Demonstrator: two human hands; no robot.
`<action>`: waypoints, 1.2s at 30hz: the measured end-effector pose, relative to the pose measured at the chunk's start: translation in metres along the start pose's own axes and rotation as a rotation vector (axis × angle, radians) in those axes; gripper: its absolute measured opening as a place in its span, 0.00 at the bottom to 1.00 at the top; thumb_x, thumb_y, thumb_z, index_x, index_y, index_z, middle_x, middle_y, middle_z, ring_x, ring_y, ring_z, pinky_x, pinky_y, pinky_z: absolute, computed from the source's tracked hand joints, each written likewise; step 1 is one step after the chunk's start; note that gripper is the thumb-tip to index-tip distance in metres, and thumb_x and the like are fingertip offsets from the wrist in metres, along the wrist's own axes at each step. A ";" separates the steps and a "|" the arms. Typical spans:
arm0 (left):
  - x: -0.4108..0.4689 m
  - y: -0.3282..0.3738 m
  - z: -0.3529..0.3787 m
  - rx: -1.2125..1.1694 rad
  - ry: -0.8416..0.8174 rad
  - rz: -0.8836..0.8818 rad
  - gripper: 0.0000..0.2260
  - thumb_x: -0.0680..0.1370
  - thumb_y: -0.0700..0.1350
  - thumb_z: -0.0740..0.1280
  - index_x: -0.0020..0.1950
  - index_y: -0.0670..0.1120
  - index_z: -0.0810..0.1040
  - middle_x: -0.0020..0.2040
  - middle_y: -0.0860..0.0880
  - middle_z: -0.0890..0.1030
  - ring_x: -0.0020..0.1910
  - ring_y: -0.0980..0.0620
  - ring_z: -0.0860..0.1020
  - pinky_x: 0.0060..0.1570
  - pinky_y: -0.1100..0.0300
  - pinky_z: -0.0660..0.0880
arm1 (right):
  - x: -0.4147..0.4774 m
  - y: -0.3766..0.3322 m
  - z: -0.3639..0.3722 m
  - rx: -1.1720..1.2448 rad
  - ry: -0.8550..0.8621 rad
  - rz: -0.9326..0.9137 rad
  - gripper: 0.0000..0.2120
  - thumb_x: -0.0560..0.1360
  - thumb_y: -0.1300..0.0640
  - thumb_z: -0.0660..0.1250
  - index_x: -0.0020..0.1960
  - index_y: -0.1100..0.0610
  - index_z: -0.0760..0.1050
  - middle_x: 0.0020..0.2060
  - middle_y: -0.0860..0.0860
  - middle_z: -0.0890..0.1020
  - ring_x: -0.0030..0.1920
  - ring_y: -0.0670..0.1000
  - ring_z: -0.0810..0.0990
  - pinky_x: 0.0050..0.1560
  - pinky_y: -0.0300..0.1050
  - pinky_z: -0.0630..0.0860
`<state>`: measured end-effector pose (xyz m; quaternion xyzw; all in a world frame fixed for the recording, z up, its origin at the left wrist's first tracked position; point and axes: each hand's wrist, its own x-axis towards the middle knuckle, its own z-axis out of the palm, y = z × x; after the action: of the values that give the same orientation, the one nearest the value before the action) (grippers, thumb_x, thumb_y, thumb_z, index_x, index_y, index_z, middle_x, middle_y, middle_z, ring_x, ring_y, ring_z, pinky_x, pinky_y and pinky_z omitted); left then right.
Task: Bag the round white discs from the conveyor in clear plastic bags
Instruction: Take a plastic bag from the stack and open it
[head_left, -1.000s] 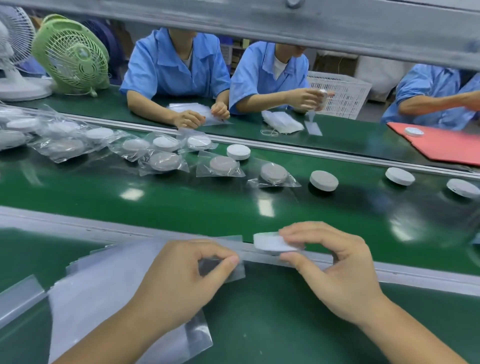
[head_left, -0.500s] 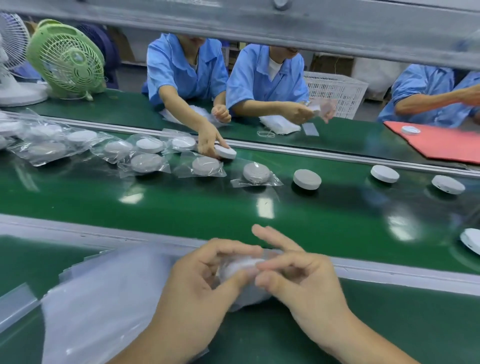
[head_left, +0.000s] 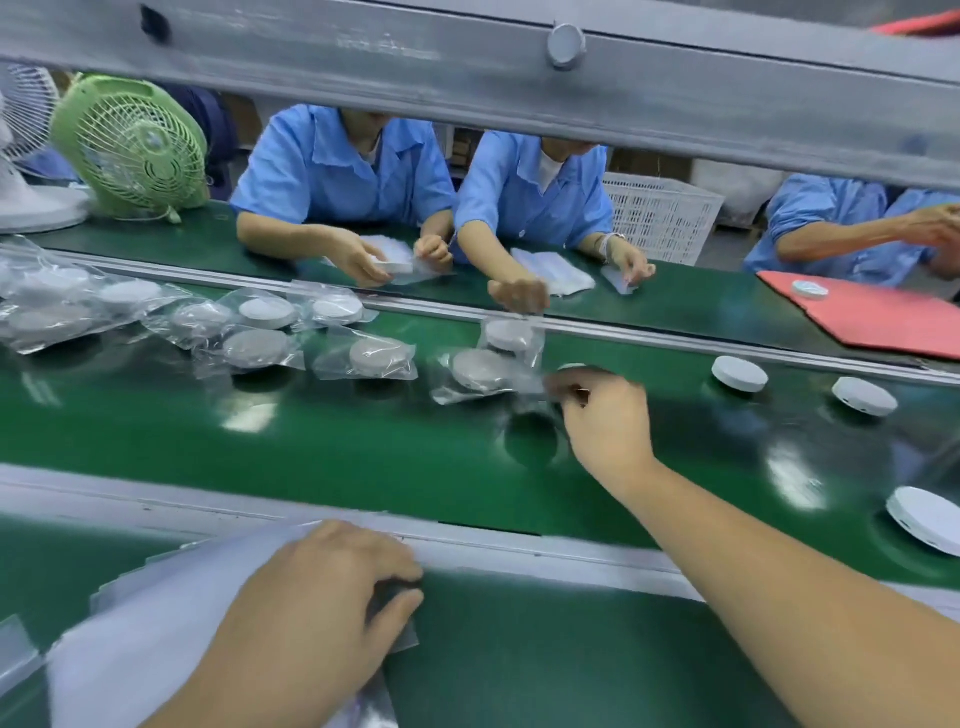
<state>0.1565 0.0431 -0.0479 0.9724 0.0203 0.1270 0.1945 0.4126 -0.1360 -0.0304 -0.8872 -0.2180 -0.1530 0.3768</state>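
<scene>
My right hand (head_left: 608, 415) reaches out over the green conveyor belt (head_left: 311, 436) and pinches the blurred clear bag with a disc (head_left: 535, 408), which casts a round shadow below. A bare white disc (head_left: 571, 367) peeks out just behind its fingertips. My left hand (head_left: 311, 613) rests on the stack of clear bags (head_left: 156, 623) near me, its thumb and fingers pinching the top bag's edge. Bare discs (head_left: 739, 373) (head_left: 864, 396) (head_left: 924, 519) lie to the right. Bagged discs (head_left: 483, 369) (head_left: 379, 356) lie to the left.
Across the belt, people in blue shirts bag discs; one person's hand (head_left: 519, 293) lowers a bagged disc (head_left: 511, 332) close to my right hand. A green fan (head_left: 135, 145), a white basket (head_left: 660, 218) and a red mat (head_left: 872, 317) stand beyond. A grey beam (head_left: 467, 67) crosses overhead.
My right hand left the near rail and stretched out over the belt with the bagged disc. My left hand dropped back onto the bag stack. The discs on the belt drifted left.
</scene>
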 end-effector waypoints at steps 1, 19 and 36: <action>0.001 0.000 0.000 0.001 -0.005 0.022 0.09 0.63 0.58 0.82 0.39 0.65 0.85 0.43 0.71 0.81 0.45 0.64 0.81 0.40 0.70 0.77 | 0.008 0.006 0.009 -0.062 -0.108 0.012 0.10 0.79 0.62 0.69 0.54 0.51 0.87 0.51 0.45 0.87 0.47 0.44 0.81 0.50 0.29 0.72; 0.000 -0.009 0.027 -0.237 0.010 0.022 0.07 0.73 0.52 0.76 0.48 0.65 0.85 0.54 0.72 0.79 0.60 0.82 0.67 0.59 0.83 0.60 | 0.028 0.047 0.030 -0.494 -0.265 0.002 0.14 0.80 0.48 0.62 0.64 0.41 0.80 0.77 0.46 0.67 0.68 0.57 0.74 0.62 0.51 0.77; 0.003 0.012 0.005 -0.604 0.269 -0.202 0.07 0.77 0.49 0.73 0.45 0.63 0.85 0.45 0.68 0.84 0.48 0.68 0.81 0.37 0.78 0.74 | -0.115 -0.009 -0.030 0.130 -0.147 -0.697 0.21 0.74 0.67 0.75 0.60 0.47 0.81 0.60 0.37 0.82 0.62 0.40 0.80 0.64 0.37 0.75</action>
<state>0.1605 0.0301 -0.0473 0.8385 0.1035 0.2346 0.4808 0.3065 -0.1837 -0.0549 -0.7424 -0.5430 -0.1940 0.3411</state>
